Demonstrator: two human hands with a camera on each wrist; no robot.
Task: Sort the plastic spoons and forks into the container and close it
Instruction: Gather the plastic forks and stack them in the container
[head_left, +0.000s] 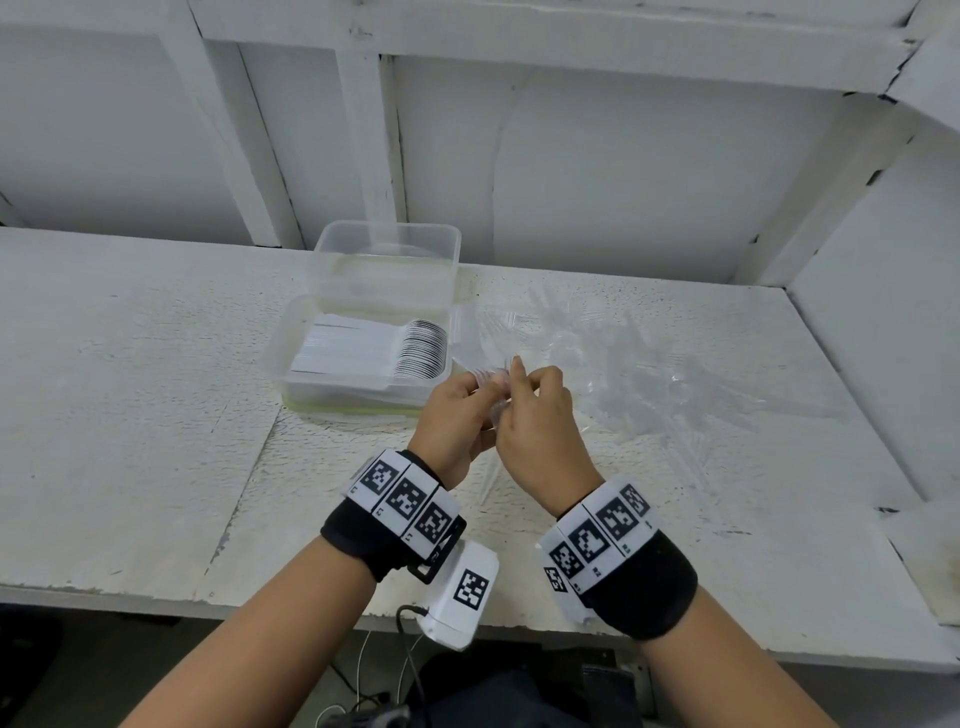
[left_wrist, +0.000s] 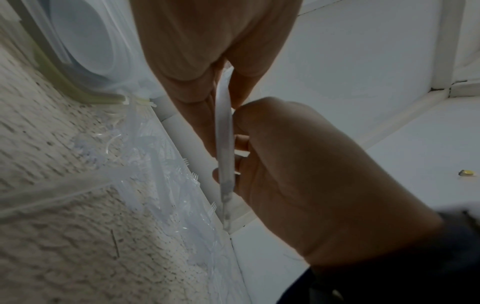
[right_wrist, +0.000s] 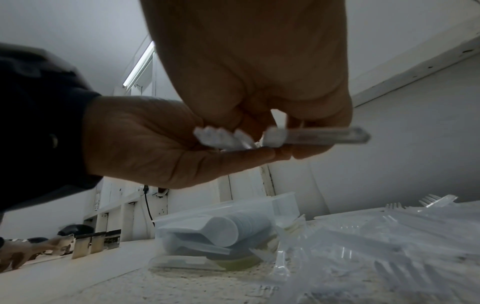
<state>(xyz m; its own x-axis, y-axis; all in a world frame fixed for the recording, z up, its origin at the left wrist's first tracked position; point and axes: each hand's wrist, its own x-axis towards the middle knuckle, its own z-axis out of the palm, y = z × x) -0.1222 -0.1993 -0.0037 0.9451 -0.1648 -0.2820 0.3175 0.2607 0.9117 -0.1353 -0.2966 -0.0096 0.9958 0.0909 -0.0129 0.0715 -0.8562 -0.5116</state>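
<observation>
A clear container (head_left: 291, 358) lies open on the white table, its lid (head_left: 387, 254) standing up behind it. A neat stack of white spoons (head_left: 374, 348) fills it. Loose clear forks (head_left: 597, 353) are spread on the table to its right. Just in front of the container both hands meet above the table. My left hand (head_left: 480, 387) grips a small bundle of clear forks (head_left: 491, 375). My right hand (head_left: 519, 374) pinches the same bundle from the right. In the right wrist view the bundle (right_wrist: 311, 136) runs sideways between the left palm (right_wrist: 155, 144) and the right fingers (right_wrist: 324, 123).
A white wall with wooden framing rises right behind the container, and a side wall closes the table at the right. The table's front edge (head_left: 260, 605) is near my wrists. In the left wrist view the fork pile (left_wrist: 168, 179) lies below the hands, beside the container (left_wrist: 78, 51).
</observation>
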